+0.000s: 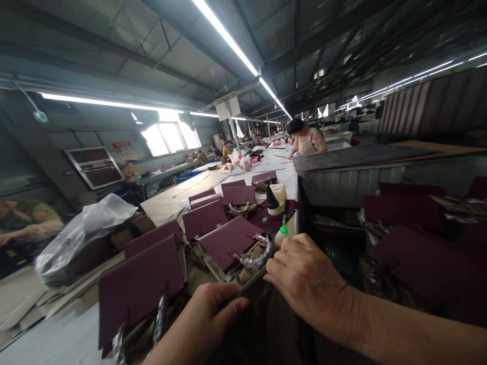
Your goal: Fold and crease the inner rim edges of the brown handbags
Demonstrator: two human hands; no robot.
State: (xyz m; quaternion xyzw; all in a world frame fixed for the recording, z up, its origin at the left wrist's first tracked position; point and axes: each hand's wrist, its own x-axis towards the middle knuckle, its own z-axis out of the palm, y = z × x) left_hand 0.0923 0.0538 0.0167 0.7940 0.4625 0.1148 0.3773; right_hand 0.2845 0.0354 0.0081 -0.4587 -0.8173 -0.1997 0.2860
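Note:
A dark brown piece of fabric hangs between my two hands at the bottom of the head view. My left hand is closed on its upper edge, with thumb and fingers pinching it. To the right and a little higher, my right hand grips the same edge, knuckles up. Just beyond the fabric lies an unfinished maroon handbag with a wrapped handle. A glue bottle with a green nozzle stands behind my right hand, partly covered by it.
More maroon bag pieces lie along the long table at left, others at right. A cream and black thread cone stands ahead. A clear plastic bag sits at left. Co-workers are farther off; another's arm shows at left.

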